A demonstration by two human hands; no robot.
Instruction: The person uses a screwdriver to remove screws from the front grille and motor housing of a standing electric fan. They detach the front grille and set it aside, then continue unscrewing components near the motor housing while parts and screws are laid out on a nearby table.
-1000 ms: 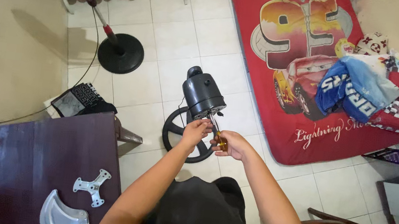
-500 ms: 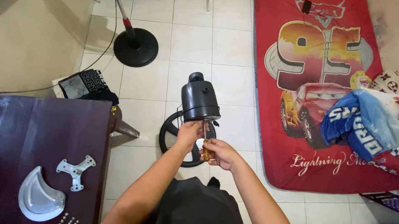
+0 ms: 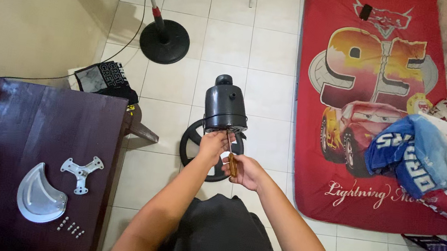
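Note:
A dark grey fan motor housing (image 3: 226,104) stands on its stand over a black round base (image 3: 194,139) on the tiled floor. My left hand (image 3: 212,144) touches the housing's open lower end, fingers pinched there. My right hand (image 3: 243,170) grips a screwdriver (image 3: 230,157) with a yellow handle, its shaft pointing up into the housing's lower end.
A dark wooden table (image 3: 5,123) at left carries a metal fan blade (image 3: 38,200), a three-armed metal bracket (image 3: 81,171) and several small screws (image 3: 70,227). Another fan's black base (image 3: 164,41) stands behind. A red mattress (image 3: 371,108) with crumpled clothes (image 3: 416,156) lies at right.
The view has tilted and shifted, showing more of the table with its screws. Both hands stay at the housing's lower end with the screwdriver.

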